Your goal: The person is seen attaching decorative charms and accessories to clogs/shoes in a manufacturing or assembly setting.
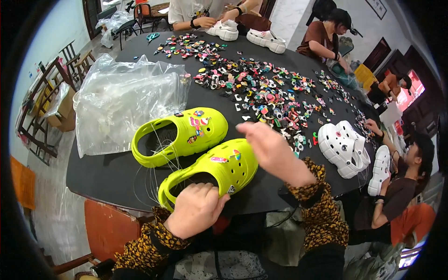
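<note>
My left hand (195,210) is closed over the near rim of a lime-green clog (235,161), its fingers curled into the foot opening. Beside that clog's toe hovers my right hand (275,151), somewhat blurred; whether its fingers hold anything does not show. The matching lime-green clog (210,126) lies just beyond, toe to the right. Both clogs carry small colourful shoe charms, among them a rainbow umbrella charm (236,154) on the near one. Thin clear strings (163,149) trail around the heel ends.
Many loose shoe charms (275,93) spread over the dark table (112,182). A clear plastic bag (130,102) lies at left. White clogs (343,147) stand at right, with more (266,41) at the far edge. Several people work around the table. A reddish-brown chair (109,228) is at lower left.
</note>
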A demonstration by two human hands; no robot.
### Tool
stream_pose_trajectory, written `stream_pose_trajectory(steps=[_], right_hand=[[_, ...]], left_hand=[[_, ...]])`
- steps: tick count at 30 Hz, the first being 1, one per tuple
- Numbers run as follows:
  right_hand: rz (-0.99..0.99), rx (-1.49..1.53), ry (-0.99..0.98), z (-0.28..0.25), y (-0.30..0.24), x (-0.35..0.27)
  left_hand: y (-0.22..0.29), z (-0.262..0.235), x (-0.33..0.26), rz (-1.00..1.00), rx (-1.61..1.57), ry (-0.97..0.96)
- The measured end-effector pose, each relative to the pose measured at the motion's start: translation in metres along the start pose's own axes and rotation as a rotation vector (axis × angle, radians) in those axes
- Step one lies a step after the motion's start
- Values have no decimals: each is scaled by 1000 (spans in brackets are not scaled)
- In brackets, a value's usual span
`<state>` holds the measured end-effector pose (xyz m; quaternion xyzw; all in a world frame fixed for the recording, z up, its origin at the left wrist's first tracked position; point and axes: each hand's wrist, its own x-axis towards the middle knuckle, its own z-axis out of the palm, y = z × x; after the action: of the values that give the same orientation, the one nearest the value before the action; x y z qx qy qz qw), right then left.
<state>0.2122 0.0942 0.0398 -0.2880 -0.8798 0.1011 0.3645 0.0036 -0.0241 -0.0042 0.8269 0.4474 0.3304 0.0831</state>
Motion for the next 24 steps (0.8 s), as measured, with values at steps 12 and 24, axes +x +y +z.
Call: stream_pose_trajectory(steps=[12, 24], right_hand=[[-117, -93, -91, 25, -5, -13], [-403, -234, 65, 51, -11, -42]], left_hand=[[-4, -3, -1, -17, -61, 10], [-23, -2, 8, -143, -117, 9]])
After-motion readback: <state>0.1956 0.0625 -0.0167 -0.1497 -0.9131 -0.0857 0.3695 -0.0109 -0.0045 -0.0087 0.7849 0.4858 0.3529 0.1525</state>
